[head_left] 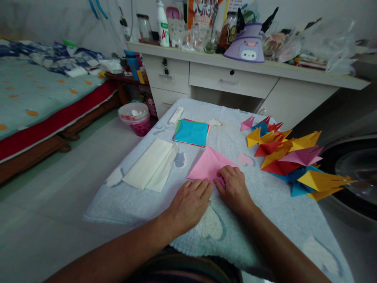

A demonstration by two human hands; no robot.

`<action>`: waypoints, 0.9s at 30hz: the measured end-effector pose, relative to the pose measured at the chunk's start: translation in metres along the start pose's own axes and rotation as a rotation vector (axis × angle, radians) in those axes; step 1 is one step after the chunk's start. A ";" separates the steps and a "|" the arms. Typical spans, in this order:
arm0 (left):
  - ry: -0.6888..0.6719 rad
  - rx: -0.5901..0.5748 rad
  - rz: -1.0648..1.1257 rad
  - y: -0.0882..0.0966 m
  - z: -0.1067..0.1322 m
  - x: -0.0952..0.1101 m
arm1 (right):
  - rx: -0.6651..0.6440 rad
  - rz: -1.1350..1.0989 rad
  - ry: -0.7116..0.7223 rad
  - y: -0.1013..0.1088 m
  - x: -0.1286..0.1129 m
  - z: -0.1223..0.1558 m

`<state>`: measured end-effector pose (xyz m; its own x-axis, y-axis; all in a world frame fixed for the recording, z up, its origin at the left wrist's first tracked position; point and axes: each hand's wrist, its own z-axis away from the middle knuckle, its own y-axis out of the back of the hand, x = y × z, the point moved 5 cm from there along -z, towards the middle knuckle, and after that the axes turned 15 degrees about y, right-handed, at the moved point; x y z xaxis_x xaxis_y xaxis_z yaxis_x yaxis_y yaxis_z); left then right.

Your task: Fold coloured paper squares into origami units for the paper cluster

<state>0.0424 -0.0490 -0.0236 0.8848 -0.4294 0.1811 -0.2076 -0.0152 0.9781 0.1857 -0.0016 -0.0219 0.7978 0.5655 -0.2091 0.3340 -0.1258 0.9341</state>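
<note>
On the pale-blue cloth-covered bench (228, 135), a triangular pink paper sheet (210, 163) lies part-folded. The left grip (191, 201) rests flattened at its near edge; the right grip (235, 189) curls over it, pinch unclear. Multicoloured folded-paper birds (279, 152) look finished; the blue-topped square paper stack (191, 131) seems unstarted.

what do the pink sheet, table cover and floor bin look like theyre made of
Pink sheet: likely matte paper, by its straight edges and faint crease lines.
Table cover: soft fabric, perhaps plush, by its fuzzy surface.
Bin: probably plastic, by its patterned pink wall; finish unclear.
</note>
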 end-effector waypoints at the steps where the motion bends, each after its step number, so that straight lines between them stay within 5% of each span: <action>1: 0.012 -0.001 -0.014 0.000 0.001 -0.001 | -0.003 0.000 -0.003 0.000 0.000 0.000; 14: 0.156 -0.019 -0.095 0.012 0.026 -0.035 | -0.011 -0.002 0.001 0.001 0.000 0.000; 27: 0.217 0.057 -0.116 0.023 0.017 -0.031 | -0.022 0.002 -0.021 0.002 -0.001 -0.001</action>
<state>0.0034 -0.0519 -0.0087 0.9715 -0.2184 0.0916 -0.1171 -0.1070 0.9873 0.1851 -0.0019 -0.0197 0.8090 0.5477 -0.2132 0.3216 -0.1088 0.9406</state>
